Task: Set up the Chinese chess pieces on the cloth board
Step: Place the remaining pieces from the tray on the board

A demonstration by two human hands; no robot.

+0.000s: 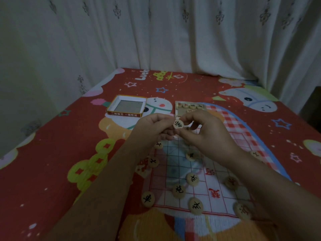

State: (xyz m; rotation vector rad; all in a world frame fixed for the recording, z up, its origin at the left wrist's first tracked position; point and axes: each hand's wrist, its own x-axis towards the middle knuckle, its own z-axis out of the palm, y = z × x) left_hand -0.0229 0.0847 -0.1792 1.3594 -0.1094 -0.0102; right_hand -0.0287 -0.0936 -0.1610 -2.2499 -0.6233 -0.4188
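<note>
Holding one round chess piece [178,124] up at the centre of the frame, you have both hands meeting on it, above the far end of the cloth board [175,171].

At the left of the frame, the empty box lid [126,106] lies on the red patterned bed cover [52,153], well apart from the board. Your left hand [152,129] comes next: its fingers are curled in, with the thumb and fingertips closed against the left rim of the piece. Your right hand [206,134] pinches the right rim between thumb and forefinger, the other fingers loosely bent. The piece's face is tilted toward you, its black character readable as a mark, though I cannot tell which one.

Below the hands and toward the lower frame, the board carries several pieces already laid: one at the lower left corner [148,199], a few in the middle [192,179], one near the right edge [231,182]. Just above the right hand, the box tray [189,108] holds a row of pieces not yet placed.

What matters for your next move is that the board lies straight down and toward you from the piece. The right hand seems the freer one to lower it; a round piece has no long axis, so only face-up matters.
</note>
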